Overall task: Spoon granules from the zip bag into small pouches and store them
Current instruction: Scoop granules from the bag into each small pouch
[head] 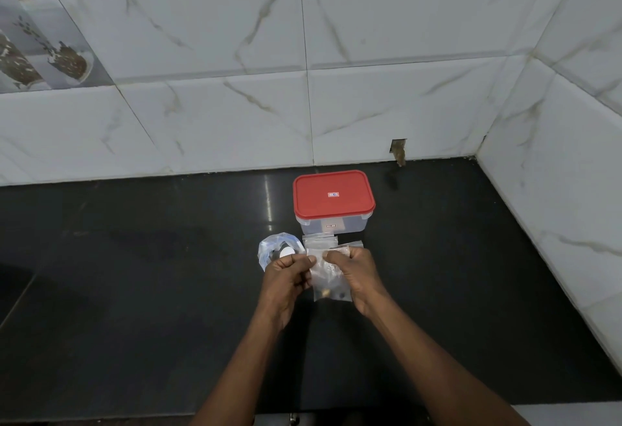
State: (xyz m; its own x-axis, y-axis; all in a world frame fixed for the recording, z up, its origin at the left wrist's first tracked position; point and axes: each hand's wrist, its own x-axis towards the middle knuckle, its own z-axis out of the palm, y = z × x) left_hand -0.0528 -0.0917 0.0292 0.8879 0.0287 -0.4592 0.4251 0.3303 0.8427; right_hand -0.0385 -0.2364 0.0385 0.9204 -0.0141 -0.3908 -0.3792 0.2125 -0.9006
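Small clear plastic pouch, a few granules at its bottom, is pinched at its top by the left hand and right hand over the black countertop, near the red-lidded clear box by the back edge.

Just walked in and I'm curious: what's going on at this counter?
A person is working at a black counter. The left hand and right hand both pinch the upper part of a small clear pouch, which has a few bits at its bottom. To the left lies the zip bag, with what looks like a white spoon at its mouth. More pouches lie just beyond, in front of a clear box with its red lid closed.
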